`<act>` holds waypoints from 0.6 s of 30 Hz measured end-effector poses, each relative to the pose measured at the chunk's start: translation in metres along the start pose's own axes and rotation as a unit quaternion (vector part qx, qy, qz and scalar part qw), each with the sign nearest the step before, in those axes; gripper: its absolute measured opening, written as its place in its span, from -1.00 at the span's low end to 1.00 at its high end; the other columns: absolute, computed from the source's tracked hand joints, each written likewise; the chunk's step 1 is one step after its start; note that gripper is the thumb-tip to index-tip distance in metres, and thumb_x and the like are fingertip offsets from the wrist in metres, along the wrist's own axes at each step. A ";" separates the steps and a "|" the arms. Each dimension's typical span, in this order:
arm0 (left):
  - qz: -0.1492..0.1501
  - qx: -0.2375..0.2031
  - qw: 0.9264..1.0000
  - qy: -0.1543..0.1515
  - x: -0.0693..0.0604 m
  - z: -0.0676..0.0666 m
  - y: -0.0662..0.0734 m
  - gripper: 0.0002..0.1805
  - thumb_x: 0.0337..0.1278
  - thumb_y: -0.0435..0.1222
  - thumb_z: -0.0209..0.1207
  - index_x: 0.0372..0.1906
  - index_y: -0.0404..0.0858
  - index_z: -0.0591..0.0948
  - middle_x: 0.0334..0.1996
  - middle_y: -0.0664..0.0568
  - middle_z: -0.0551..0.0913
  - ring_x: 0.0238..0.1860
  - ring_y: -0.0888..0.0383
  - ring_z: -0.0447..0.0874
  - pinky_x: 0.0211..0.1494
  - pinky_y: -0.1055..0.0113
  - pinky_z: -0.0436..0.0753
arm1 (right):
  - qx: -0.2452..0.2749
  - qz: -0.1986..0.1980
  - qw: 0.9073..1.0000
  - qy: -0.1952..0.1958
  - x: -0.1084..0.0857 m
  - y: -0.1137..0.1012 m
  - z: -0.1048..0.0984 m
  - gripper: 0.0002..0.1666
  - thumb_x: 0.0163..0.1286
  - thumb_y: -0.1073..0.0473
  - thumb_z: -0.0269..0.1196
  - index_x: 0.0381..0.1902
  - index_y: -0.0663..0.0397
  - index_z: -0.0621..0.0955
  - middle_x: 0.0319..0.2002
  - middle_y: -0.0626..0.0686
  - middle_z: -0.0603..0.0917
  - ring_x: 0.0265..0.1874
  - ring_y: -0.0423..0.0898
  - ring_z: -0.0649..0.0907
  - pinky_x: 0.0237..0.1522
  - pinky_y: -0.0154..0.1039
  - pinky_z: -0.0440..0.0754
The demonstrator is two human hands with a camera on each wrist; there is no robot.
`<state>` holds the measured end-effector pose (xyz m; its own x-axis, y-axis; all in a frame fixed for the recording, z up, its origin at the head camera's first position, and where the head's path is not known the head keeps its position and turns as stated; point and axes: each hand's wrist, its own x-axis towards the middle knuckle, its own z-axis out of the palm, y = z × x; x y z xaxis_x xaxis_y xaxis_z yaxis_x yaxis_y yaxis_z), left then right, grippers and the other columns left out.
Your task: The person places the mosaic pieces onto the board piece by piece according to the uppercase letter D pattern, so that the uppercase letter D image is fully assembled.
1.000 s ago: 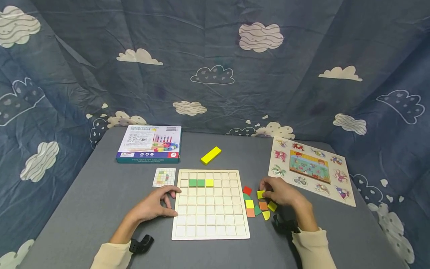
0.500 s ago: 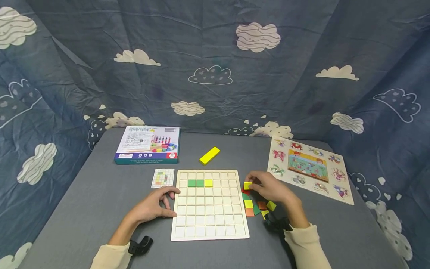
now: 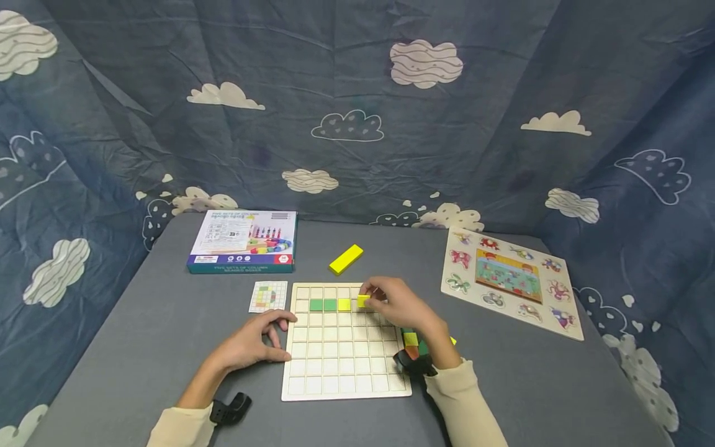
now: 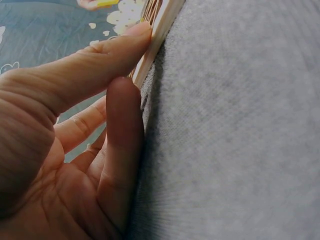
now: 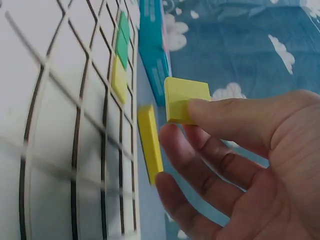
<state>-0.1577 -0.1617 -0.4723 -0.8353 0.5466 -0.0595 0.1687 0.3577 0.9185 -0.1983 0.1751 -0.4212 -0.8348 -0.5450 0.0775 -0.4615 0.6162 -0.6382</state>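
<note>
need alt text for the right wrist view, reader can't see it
A right hand pinches a yellow square tile between thumb and fingers. At left is a pale grid board with two green tiles and a second yellow tile in a row; past its edge are a long yellow block and a teal-sided box.

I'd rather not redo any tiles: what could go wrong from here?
The right hand pinches a yellow square tile toward one corner, so it might twist or slip.
In the head view that tile is just right of the seated yellow tile on the wooden grid board, so lowering it off line could nudge its neighbour.
The right black wrist device appears close to the loose tiles and might drag them.
</note>
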 end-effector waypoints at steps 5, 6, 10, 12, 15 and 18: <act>-0.012 0.005 1.000 -0.006 -0.001 -0.001 0.001 -0.29 -0.10 -0.34 0.53 0.23 -0.32 0.50 -0.11 -0.12 0.50 -0.40 0.18 0.59 -0.14 0.35 0.51 | -0.002 -0.023 1.000 0.002 0.014 -0.015 0.012 -0.90 0.42 0.32 0.24 -0.15 0.16 0.67 -0.26 0.00 0.72 -0.27 -0.15 0.66 -0.13 -0.25 0.62; -0.011 0.005 1.000 -0.007 -0.001 -0.001 0.001 -0.29 -0.10 -0.34 0.52 0.23 -0.34 0.49 -0.12 -0.12 0.50 -0.40 0.17 0.59 -0.14 0.34 0.51 | 0.000 -0.023 1.000 0.000 0.017 -0.018 0.014 -0.90 0.42 0.32 0.24 -0.15 0.16 0.67 -0.27 0.00 0.72 -0.28 -0.15 0.66 -0.14 -0.25 0.62; -0.014 0.007 1.000 -0.005 -0.001 -0.001 0.000 -0.29 -0.10 -0.34 0.53 0.22 -0.34 0.49 -0.12 -0.13 0.51 -0.41 0.17 0.59 -0.13 0.35 0.51 | 0.000 -0.015 1.000 -0.011 0.029 -0.030 0.023 -0.90 0.43 0.31 0.24 -0.15 0.15 0.67 -0.30 -0.01 0.71 -0.29 -0.15 0.65 -0.15 -0.26 0.60; -0.012 0.005 1.000 -0.006 -0.001 -0.001 0.000 -0.29 -0.10 -0.34 0.53 0.23 -0.34 0.49 -0.12 -0.13 0.51 -0.41 0.18 0.59 -0.13 0.35 0.51 | -0.002 -0.009 1.000 -0.011 0.034 -0.036 0.028 -0.91 0.42 0.32 0.25 -0.16 0.13 0.67 -0.31 -0.02 0.71 -0.30 -0.16 0.65 -0.16 -0.27 0.60; -0.011 -0.002 1.000 -0.011 -0.001 -0.001 0.000 -0.29 -0.09 -0.34 0.52 0.23 -0.33 0.49 -0.11 -0.14 0.50 -0.41 0.19 0.59 -0.15 0.35 0.52 | -0.012 0.001 1.000 -0.007 0.040 -0.041 0.037 -0.92 0.40 0.32 0.27 -0.20 0.09 0.67 -0.35 -0.06 0.70 -0.34 -0.21 0.63 -0.19 -0.30 0.58; -0.008 0.001 1.000 -0.009 0.001 -0.001 0.000 -0.29 -0.09 -0.34 0.52 0.23 -0.33 0.49 -0.11 -0.14 0.50 -0.41 0.19 0.60 -0.13 0.35 0.52 | -0.025 0.011 1.000 -0.005 0.044 -0.045 0.045 -0.91 0.41 0.32 0.26 -0.18 0.07 0.67 -0.35 -0.07 0.70 -0.38 -0.23 0.61 -0.22 -0.32 0.58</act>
<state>-0.1587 -0.1622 -0.4715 -0.8286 0.5540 -0.0802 0.1567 0.3670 0.9169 -0.2004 0.0982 -0.4233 -0.8416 -0.5372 0.0555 -0.4579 0.6552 -0.6009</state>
